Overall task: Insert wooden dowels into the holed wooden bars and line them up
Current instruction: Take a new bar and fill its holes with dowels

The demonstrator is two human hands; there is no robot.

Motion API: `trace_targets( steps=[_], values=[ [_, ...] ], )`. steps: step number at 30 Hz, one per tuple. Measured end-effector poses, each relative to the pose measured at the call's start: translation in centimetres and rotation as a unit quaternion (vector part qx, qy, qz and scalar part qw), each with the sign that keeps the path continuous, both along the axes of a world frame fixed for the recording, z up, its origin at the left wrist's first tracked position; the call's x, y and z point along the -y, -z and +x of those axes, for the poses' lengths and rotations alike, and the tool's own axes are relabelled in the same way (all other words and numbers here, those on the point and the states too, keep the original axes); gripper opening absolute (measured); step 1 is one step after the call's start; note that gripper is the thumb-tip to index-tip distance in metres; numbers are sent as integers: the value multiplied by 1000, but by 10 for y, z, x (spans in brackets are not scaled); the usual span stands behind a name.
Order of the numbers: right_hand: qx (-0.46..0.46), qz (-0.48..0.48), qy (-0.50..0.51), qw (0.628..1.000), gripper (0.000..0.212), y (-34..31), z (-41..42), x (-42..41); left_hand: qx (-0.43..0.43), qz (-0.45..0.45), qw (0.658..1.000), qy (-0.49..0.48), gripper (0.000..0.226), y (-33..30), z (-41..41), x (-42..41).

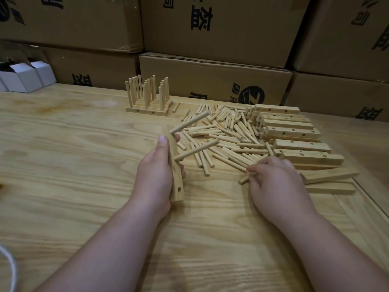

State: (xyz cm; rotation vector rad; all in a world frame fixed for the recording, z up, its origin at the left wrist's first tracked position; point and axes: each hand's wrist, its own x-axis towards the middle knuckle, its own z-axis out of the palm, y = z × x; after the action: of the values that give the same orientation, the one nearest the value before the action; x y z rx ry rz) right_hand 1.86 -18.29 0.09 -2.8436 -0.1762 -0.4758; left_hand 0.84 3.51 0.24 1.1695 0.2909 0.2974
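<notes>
My left hand (155,175) grips a holed wooden bar (176,180) held on edge above the table. Two dowels (196,152) stick out of the bar toward the right, and one empty hole shows near its lower end. My right hand (273,182) reaches into the near edge of a loose pile of dowels (223,133) and pinches one dowel (244,179) with its fingertips. A stack of empty holed bars (294,131) lies to the right of the pile. Several finished bars with upright dowels (148,95) stand lined up at the back of the table.
The work goes on at a wooden table (73,154). Brown cardboard boxes (214,79) are stacked behind it. Small white boxes (27,77) sit at the far left. A white cord (11,266) lies at the near left edge.
</notes>
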Motion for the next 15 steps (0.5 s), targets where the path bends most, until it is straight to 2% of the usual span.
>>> trace_targets(
  steps=[3, 5, 6, 8, 11, 15],
  values=[
    [-19, -40, 10, 999, 14, -3, -2, -2, 2, -18, 1000, 13, 41, -2, 0, 0],
    [1, -2, -47, 999, 4, -5, -7, -9, 2, -31, 999, 26, 42, -3, -1, 0],
    [14, 49, -85, 995, 3, -7, -10, -14, 3, -38, 999, 30, 42, -3, -1, 0],
    [38, 145, -164, 975, 7, -10, -19, -23, 8, -51, 998, 33, 42, -3, -1, 0],
    [57, 169, -268, 947, 14, -7, -34, -36, 8, -37, 999, 30, 42, -2, -1, 1],
    [33, 178, -320, 930, 16, -2, -35, -43, 13, -32, 999, 23, 41, -1, -1, 3]
  ],
)
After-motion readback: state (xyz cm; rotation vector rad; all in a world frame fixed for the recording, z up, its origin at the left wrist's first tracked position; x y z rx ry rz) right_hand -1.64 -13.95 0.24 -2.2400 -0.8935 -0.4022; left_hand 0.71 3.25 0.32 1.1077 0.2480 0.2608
